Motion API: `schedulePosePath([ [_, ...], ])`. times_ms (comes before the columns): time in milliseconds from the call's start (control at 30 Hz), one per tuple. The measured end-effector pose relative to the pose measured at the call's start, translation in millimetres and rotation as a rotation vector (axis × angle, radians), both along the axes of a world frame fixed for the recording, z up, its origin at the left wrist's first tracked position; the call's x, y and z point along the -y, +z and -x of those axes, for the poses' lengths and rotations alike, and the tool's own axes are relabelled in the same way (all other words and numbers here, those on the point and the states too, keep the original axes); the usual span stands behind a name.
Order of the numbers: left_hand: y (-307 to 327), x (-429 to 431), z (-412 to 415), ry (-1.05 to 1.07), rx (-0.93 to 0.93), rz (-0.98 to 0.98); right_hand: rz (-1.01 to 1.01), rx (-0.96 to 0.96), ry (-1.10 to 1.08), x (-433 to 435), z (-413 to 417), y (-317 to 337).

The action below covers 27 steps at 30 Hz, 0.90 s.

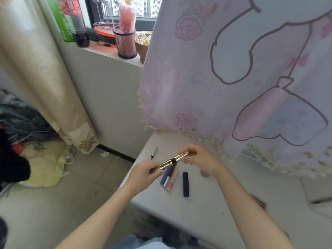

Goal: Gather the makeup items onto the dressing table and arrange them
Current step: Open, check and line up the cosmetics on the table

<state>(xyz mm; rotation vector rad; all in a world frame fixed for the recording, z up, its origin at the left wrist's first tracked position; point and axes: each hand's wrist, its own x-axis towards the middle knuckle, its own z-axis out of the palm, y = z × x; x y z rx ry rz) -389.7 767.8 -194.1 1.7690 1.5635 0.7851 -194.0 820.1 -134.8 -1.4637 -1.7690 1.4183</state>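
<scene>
I hold a gold mascara tube (172, 161) by both ends above the dressing table (224, 203): my left hand (143, 172) is closed round its lower end, and the fingers of my right hand (199, 156) pinch the upper end, so the tube slants up from left to right between them.

Right under the tube, on the white tabletop, three slim items lie side by side, nearly touching: a dark blue tube (166, 176), a silver-capped tube (166, 180) and a pink lip gloss (172, 180). Their upper ends are hidden behind what I hold. Just to the right of them, apart, lies a navy lipstick case (186, 184), its length running toward me. Beyond my left hand, near the table's far left edge, rests a silver eyeliner pen (153, 153).

Behind my right hand hangs a pink cartoon-printed cloth (233, 69), its fringed hem reaching the tabletop. Farther off to the left, a windowsill (111, 53) carries a black mesh cup (125, 43), bottles and a bowl of cotton swabs (142, 42).
</scene>
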Motion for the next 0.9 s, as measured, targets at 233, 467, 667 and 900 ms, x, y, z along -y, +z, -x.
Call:
schedulePosePath([
  [233,-9,8,6,0.051,0.000,0.062,0.035,-0.001,-0.004,-6,11,-12],
  [467,-17,10,13,0.136,0.077,0.144,0.088,-0.023,-0.035,-13,23,-22],
  [667,-25,8,16,0.162,0.047,0.188,0.110,0.006,-0.011,-24,28,-32],
  [900,-38,-2,13,0.271,0.010,0.123,0.154,0.042,0.003,-40,35,-48],
])
